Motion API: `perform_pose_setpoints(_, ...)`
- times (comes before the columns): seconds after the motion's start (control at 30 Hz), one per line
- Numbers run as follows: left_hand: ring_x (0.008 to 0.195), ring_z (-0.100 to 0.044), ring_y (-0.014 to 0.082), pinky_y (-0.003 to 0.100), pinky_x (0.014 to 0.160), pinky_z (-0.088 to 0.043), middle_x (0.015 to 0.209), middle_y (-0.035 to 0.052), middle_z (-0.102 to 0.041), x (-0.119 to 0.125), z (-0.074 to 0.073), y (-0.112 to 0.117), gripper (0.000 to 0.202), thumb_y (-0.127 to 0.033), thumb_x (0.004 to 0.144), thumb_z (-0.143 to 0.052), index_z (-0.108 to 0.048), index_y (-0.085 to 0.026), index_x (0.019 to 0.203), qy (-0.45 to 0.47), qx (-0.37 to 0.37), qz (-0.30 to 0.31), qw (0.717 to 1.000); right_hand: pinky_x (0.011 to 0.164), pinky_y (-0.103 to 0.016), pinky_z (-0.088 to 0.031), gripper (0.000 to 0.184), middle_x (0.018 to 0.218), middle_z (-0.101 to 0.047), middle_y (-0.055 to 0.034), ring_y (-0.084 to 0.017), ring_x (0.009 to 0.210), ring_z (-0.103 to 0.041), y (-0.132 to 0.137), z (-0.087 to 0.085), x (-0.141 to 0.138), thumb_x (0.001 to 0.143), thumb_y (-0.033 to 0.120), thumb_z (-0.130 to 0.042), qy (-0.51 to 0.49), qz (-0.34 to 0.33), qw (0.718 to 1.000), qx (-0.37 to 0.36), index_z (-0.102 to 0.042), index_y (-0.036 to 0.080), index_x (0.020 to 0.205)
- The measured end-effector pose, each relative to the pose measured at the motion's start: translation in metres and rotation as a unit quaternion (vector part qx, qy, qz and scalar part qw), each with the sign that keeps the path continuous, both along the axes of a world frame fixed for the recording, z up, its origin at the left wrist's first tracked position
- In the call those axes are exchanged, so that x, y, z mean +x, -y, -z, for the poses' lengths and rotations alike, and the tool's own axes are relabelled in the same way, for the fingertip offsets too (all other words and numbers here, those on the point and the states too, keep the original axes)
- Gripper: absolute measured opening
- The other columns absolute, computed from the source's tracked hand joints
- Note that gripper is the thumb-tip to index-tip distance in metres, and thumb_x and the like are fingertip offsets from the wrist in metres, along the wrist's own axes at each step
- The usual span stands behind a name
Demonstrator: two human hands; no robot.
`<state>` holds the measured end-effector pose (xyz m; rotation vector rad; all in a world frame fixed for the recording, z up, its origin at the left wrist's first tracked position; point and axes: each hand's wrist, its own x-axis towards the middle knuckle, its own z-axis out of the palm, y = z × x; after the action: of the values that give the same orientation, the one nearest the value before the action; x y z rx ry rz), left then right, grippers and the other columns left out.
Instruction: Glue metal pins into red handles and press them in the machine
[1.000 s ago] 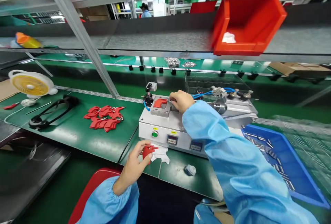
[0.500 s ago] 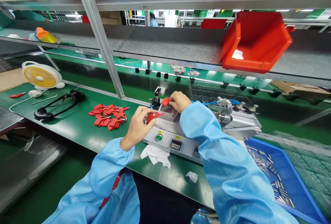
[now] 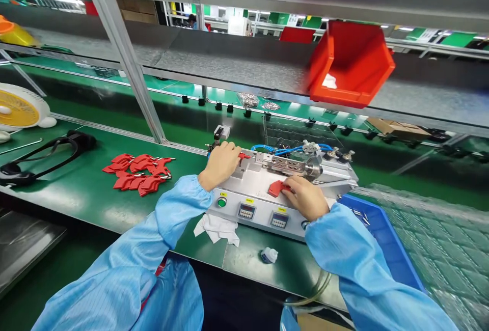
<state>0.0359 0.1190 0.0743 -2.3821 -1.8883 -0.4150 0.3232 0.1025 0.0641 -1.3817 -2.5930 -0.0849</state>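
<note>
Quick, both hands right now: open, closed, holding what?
Left hand: over a red part at the metal block; finger grip hidden, so open or closed cannot be told.
Right hand: closed, holding a second red part over the machine.

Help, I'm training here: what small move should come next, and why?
Perhaps settle the red plastic piece under the left hand into the grey metal block: that hand is over it, while the right hand holds a second red plastic piece apart.

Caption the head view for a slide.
Right grip holds a red part at a machine; left grip partly covers another red part.
</note>
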Motion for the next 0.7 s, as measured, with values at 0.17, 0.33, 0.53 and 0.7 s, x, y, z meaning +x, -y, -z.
perform_pose_setpoints(0.17,0.112,-0.055,0.0330,0.045,0.087,-0.043,0.119,0.0189,-0.065,-0.004,0.009,0.014,0.035,-0.034,0.107,-0.047,-0.071,-0.010,0.113,-0.028,0.044,-0.014,0.999,0.093,-0.040,-0.058,0.028,0.118,-0.070,-0.0150,-0.027,0.112,-0.066,0.011,0.015,0.009,0.102,0.028,-0.048,-0.061,-0.018,0.997,0.042,-0.071,0.017,0.113)
perform_pose_setpoints(0.33,0.109,-0.057,0.0296,0.042,0.088,-0.045,0.122,0.0168,-0.064,-0.022,0.026,0.047,0.029,-0.036,0.105,-0.054,-0.069,-0.014,0.117,0.051,0.154,0.042,0.986,0.087,-0.037,-0.057,0.025,0.108,-0.070,-0.0127,-0.024,0.102,-0.068,0.045,0.009,0.035,0.104,0.034,-0.049,-0.144,-0.007,0.985,0.096,-0.068,0.019,0.108)
perform_pose_setpoints(0.53,0.077,-0.061,0.0163,0.029,0.071,-0.044,0.087,0.0032,-0.065,-0.038,0.079,0.113,0.023,-0.030,0.110,-0.046,-0.061,-0.017,0.098,0.103,0.160,0.127,0.973,0.063,-0.028,-0.051,0.022,0.081,-0.067,-0.0051,-0.017,0.070,-0.066,0.098,0.046,0.066,0.106,0.036,-0.048,-0.199,0.068,0.976,0.061,-0.062,0.020,0.103)
perform_pose_setpoints(0.7,0.083,-0.068,0.0144,0.026,0.072,-0.047,0.098,0.0007,-0.070,-0.045,0.088,0.119,0.025,-0.034,0.111,-0.040,-0.060,-0.021,0.106,0.066,0.076,0.147,0.984,0.060,-0.027,-0.049,0.018,0.076,-0.066,-0.0026,-0.015,0.064,-0.062,0.107,0.076,0.066,0.102,0.037,-0.053,-0.289,0.111,0.949,-0.058,-0.060,0.020,0.102)
